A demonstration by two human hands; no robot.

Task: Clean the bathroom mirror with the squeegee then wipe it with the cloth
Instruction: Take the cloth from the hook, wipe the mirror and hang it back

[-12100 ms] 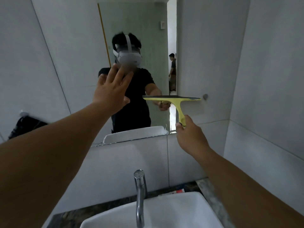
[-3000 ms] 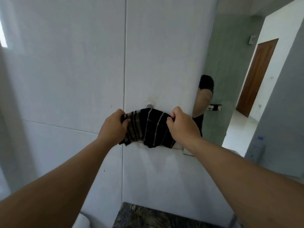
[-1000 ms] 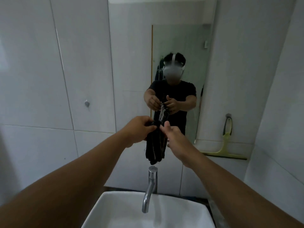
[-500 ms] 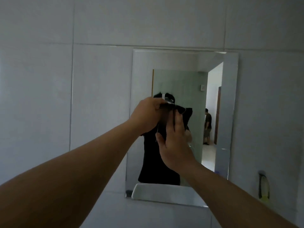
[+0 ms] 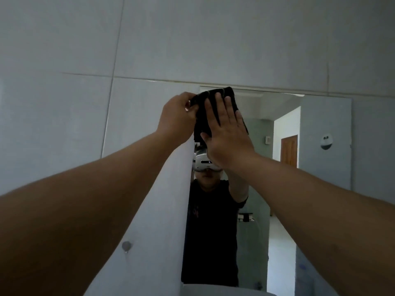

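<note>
My right hand [image 5: 227, 135] presses the dark cloth [image 5: 229, 97] flat, fingers splayed, at the mirror [image 5: 284, 116] top corner; left hand [image 5: 176, 118] fingers pinch its edge. Uneven pressure could bunch it, leaving streaks.

**Pale tiles all round, daylight coming from the hall**

Large grey-white wall tiles [image 5: 64, 50] fill the view, thin grout lines crossing above and to the left. A small round metal stud [image 5: 126, 246] sits low on the left tile. In the reflection, a greenish wall [image 5: 259, 150] carries a small wall switch [image 5: 267, 140], and beyond it a brown wooden door [image 5: 289, 151] stands by a bright white wall (the light is strongest there). The near tiles are dim, evenly shaded.
</note>
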